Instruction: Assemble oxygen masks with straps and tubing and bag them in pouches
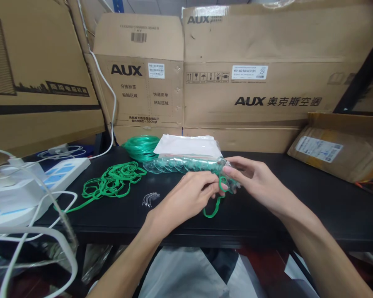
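Note:
Both hands meet at the right end of a row of nested clear plastic masks (186,164) on the black table. My right hand (251,171) grips the endmost clear mask (220,161), thumb on top. A green elastic strap (211,215) is pinched in my left hand (195,190); it loops up by the mask and its lower part hangs down in a curve. The fingertips partly hide where strap and mask meet. Left of the hands lie a tangled heap of green strap (112,180) and several thin bent silver strips (151,199).
Behind the masks stand a coil of green tubing (141,147) and white sheets (186,145). A white power strip (62,174) with plugs and cables fills the left side. Large cardboard boxes (261,87) wall off the back; a taped box (342,145) sits at right.

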`<state>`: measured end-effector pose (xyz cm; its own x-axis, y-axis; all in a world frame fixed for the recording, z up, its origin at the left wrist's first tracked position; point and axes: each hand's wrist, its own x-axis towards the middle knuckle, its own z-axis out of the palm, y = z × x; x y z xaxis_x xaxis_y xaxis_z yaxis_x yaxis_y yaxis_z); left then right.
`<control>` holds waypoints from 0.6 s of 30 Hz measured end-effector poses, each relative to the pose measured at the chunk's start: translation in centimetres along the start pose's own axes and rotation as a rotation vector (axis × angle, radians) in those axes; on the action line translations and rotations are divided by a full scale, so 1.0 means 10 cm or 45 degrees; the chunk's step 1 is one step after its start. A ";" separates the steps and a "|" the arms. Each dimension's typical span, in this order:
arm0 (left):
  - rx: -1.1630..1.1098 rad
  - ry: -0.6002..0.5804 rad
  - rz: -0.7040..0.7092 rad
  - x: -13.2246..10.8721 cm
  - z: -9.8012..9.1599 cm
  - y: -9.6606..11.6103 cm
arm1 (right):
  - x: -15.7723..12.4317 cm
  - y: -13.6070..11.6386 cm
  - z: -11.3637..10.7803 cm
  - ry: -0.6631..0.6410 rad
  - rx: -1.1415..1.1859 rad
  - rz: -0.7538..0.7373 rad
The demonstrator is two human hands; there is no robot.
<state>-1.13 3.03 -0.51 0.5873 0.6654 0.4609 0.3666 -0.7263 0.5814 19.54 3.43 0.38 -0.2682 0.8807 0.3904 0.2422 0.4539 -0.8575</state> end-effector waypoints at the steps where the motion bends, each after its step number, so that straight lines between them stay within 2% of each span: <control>1: 0.024 -0.013 -0.016 -0.01 0.01 0.01 | 0.01 0.02 -0.04 0.070 -0.049 -0.012; 7: 0.163 -0.079 -0.044 -0.04 0.06 0.00 | 0.07 0.16 -0.36 0.649 -0.174 -0.097; 9: 0.202 -0.111 -0.068 -0.05 0.07 -0.04 | 0.07 0.15 -0.41 0.723 -0.183 -0.100; 11: 0.227 -0.148 -0.117 -0.06 0.08 -0.08 | 0.06 0.13 -0.41 0.635 -0.167 -0.060; 13: 0.247 -0.120 -0.156 -0.06 0.08 -0.10 | 0.04 0.09 -0.37 0.445 -0.127 -0.022; 15: 0.266 -0.002 -0.164 -0.05 0.07 -0.11 | 0.01 0.05 -0.32 0.251 -0.085 -0.006; 18: 0.264 0.179 -0.146 -0.02 0.06 -0.06 | -0.01 -0.02 -0.22 0.096 -0.044 -0.003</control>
<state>-1.04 3.26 -1.39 0.4331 0.7520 0.4969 0.5733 -0.6553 0.4918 21.58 3.53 1.20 -0.1981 0.8868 0.4176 0.2743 0.4592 -0.8449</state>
